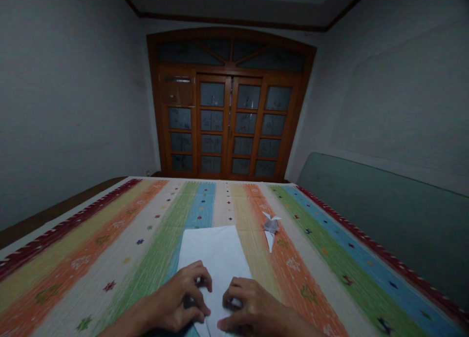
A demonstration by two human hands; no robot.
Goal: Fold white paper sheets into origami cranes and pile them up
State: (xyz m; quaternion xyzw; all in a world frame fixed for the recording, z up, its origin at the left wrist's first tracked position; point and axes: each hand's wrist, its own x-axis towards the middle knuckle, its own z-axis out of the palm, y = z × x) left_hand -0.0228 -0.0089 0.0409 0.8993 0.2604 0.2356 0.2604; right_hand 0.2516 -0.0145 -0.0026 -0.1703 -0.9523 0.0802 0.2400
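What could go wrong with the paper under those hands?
The white paper could slip on the striped cloth while the left hand and right hand press on it. The cloth may be soft, so folds might come out uneven. The folded paper bird lies nearby and could get bumped.

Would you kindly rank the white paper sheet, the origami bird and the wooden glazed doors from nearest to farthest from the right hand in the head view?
From the right hand:
1. The white paper sheet: touching the hand, on the striped cloth.
2. The origami bird: farther ahead, right of the sheet.
3. The wooden glazed doors: far wall, beyond the cloth.
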